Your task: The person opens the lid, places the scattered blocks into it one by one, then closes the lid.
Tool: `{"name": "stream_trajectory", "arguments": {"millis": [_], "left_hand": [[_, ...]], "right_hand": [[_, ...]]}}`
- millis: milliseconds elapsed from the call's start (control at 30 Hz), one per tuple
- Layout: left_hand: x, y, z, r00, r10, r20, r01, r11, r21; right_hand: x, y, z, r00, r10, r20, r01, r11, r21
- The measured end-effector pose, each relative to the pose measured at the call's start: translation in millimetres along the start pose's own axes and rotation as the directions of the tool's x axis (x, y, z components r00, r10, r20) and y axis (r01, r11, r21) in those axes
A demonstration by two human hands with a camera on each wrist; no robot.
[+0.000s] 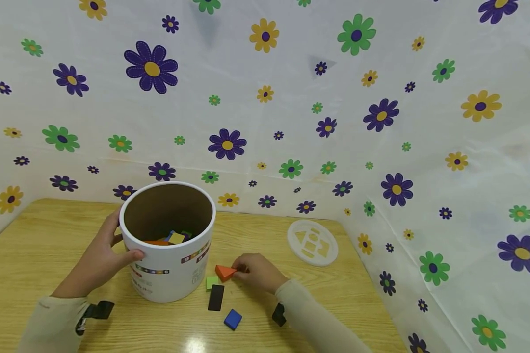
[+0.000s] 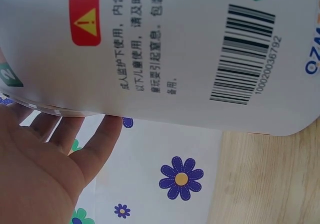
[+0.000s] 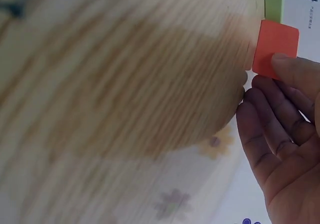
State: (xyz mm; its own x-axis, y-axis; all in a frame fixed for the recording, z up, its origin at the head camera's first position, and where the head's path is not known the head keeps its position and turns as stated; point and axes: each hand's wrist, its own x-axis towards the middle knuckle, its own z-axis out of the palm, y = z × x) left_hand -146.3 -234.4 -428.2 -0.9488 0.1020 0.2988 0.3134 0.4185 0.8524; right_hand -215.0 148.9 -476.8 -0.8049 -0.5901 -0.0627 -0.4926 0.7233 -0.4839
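A white cylindrical bucket stands on the table, several coloured blocks visible inside it. My left hand holds the bucket's left side, thumb on the front and fingers behind; the left wrist view shows the fingers against its printed wall. My right hand pinches an orange-red triangular block just right of the bucket. In the right wrist view the thumb lies on the block's flat face. Close by lie a light green block, a black rectangular block and a blue block.
A round white translucent lid with shaped cutouts lies on the table at the right. A white flower-print cloth hangs behind the table and along its right side.
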Motion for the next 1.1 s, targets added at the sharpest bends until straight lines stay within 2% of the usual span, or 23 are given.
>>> {"name": "stream_trajectory", "arguments": {"millis": [400, 733, 1100], "left_hand": [[0.3, 0.9, -0.6, 1.0, 0.0, 0.003, 0.0, 1.0, -0.002], [-0.1, 2.6, 0.2, 1.0, -0.014, 0.009, 0.014, 1.0, -0.005], [0.5, 0.0, -0.1, 1.0, -0.003, 0.01, 0.003, 1.0, -0.01]], "right_hand": [[1.1, -0.6, -1.2, 0.999, -0.031, 0.045, 0.025, 0.992, 0.125], [3.6, -7.9, 0.2, 0.998, -0.054, -0.012, 0.054, 0.998, 0.04], [2.5, -15.2, 0.6, 1.0, 0.011, -0.008, -0.011, 1.0, 0.016]]}}
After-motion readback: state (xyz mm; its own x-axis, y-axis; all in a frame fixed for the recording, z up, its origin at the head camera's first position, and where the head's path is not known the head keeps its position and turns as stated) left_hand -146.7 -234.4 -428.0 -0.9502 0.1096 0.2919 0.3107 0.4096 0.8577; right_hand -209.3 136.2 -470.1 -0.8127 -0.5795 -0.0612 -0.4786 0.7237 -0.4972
